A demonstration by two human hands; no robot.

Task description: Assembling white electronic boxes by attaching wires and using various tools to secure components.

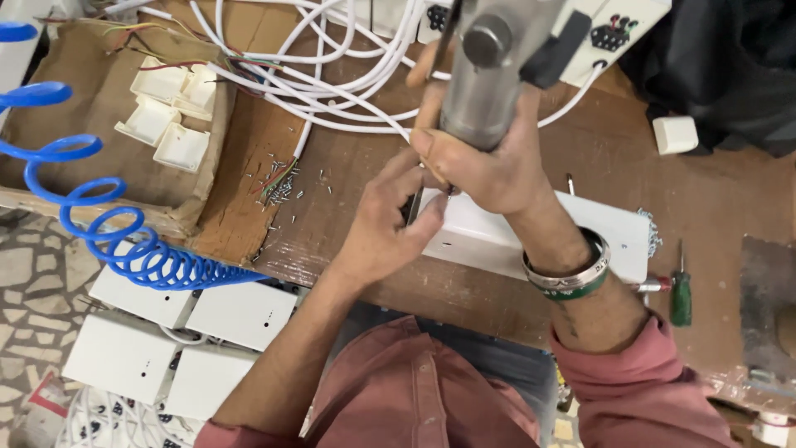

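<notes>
My right hand (489, 158) grips a grey metal pneumatic screwdriver (489, 83) held upright, its tip pointing down at a white rectangular box (514, 236) lying on the wooden bench (356, 191). My left hand (390, 224) pinches at the tool's tip and rests against the box's left end. The tip itself is hidden between my fingers. A metal bangle and a green band (572, 278) sit on my right wrist.
White cables (332, 66) coil at the back. A cardboard box (99, 108) at left holds small white plastic parts (170, 108). Loose small screws (286, 187) lie on the bench. A blue coiled air hose (124, 241) hangs left. White boxes (191, 332) lie on the floor. A green-handled screwdriver (680, 290) lies right.
</notes>
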